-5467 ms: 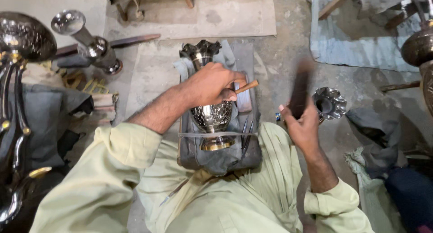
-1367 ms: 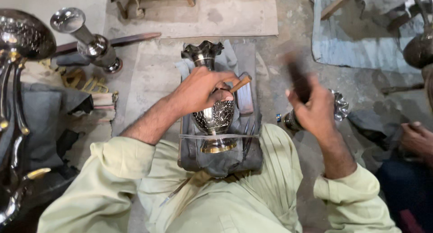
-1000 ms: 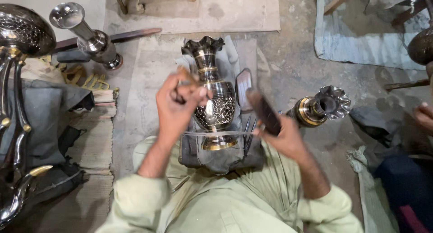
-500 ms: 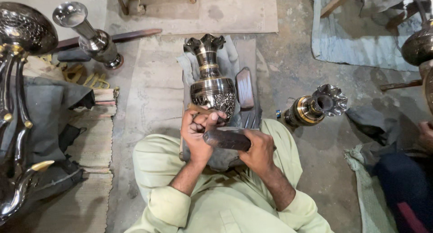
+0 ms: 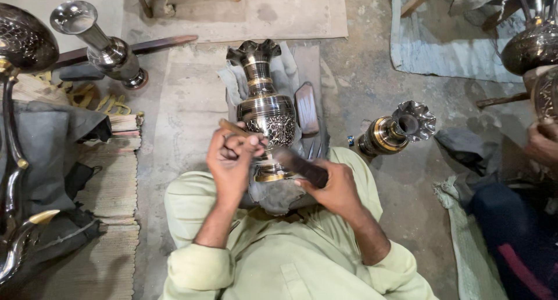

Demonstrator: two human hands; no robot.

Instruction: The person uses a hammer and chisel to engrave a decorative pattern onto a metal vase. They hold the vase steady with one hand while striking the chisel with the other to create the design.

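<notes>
Left hand (image 5: 231, 160) is curled tight around a thin wooden-handled chisel (image 5: 233, 128), its shaft angling up to the left, the fist pressed against the engraved belly of a dark polished metal vase with a fluted rim and brass bands (image 5: 265, 105). That vase lies on a grey padded cloth (image 5: 233, 82) across the lap, its mouth pointing away from the person. Right hand (image 5: 332, 188) is wrapped firmly around a dark stubby wooden mallet (image 5: 301, 166), whose head sits just beside the vase's brass foot. Off to the right, a second fluted brass-banded vase (image 5: 395, 131) lies on the concrete floor (image 5: 372, 61), well apart. Upper left, a shiny silver trumpet-shaped vase (image 5: 99, 41) lies on its side.
</notes>
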